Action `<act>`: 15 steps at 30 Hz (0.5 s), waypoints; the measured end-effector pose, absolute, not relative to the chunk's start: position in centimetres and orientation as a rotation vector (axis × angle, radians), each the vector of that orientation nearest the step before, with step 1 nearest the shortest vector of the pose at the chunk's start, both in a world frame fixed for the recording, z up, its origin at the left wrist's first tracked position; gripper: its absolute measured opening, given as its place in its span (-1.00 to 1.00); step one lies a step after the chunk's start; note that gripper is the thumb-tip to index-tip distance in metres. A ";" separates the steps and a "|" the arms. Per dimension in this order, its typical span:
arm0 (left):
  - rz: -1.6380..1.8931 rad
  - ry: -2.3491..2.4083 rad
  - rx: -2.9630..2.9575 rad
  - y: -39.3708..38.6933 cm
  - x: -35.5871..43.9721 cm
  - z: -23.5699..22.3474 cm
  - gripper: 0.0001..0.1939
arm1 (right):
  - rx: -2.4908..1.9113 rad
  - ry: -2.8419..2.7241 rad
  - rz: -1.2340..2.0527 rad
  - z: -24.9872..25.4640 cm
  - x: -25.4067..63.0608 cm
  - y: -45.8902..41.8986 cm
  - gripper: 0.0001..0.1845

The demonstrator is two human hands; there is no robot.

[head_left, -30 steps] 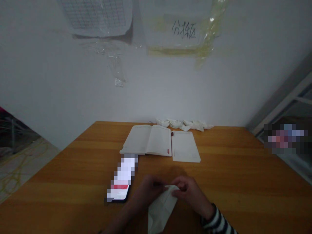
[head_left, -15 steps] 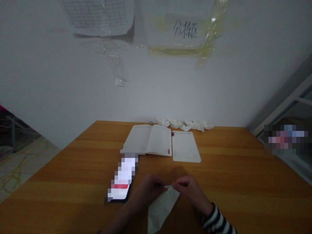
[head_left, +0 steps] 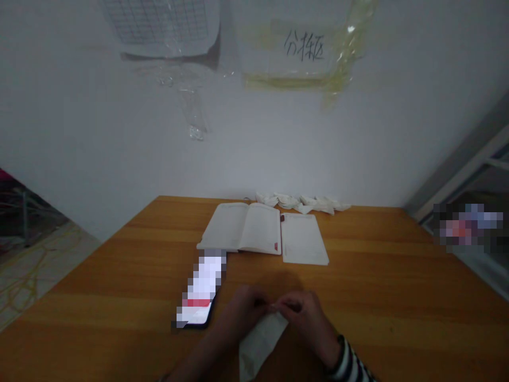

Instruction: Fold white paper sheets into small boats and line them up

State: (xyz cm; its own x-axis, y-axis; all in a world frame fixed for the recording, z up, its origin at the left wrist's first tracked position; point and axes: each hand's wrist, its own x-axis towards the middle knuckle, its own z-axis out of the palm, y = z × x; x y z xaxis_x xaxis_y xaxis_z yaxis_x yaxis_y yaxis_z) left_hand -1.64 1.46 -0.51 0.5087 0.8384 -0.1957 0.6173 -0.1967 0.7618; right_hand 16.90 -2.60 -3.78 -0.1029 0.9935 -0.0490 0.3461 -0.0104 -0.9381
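Note:
A white tissue (head_left: 262, 342), folded into a narrow piece, hangs from my fingertips over the near part of the table. My left hand (head_left: 248, 310) pinches its top edge from the left. From the other side, my right hand (head_left: 304, 318), below a black-and-white striped cuff, pinches the same edge with thumb and forefinger. The fingertips of both hands nearly meet there. Left of my left hand lies a phone (head_left: 201, 289), its lit screen pixelated.
On the wooden table (head_left: 377, 276), an open notebook (head_left: 242, 228) lies beyond the phone, beside a loose white sheet (head_left: 304, 239). Crumpled white tissues (head_left: 302, 203) run along the wall. A metal frame (head_left: 469, 170) stands at the right, papers are taped above.
My right hand has shifted slightly left and closer to my left hand, covering more of the tissue's top corner. The tissue stays in both hands.

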 end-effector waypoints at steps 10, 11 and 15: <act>0.467 1.172 1.666 2.1 -1.7 0.0 -0.74 | -1.185 -1.219 1.541 -2.9 18.5 -2.5 -0.39; 0.482 1.176 1.670 2.1 -1.6 0.0 -0.74 | -1.153 -1.220 1.557 -2.8 18.3 -2.5 -0.40; 0.503 1.163 1.721 1.8 -1.3 -0.3 -0.74 | -1.198 -1.213 1.320 -3.5 17.1 -2.4 -0.48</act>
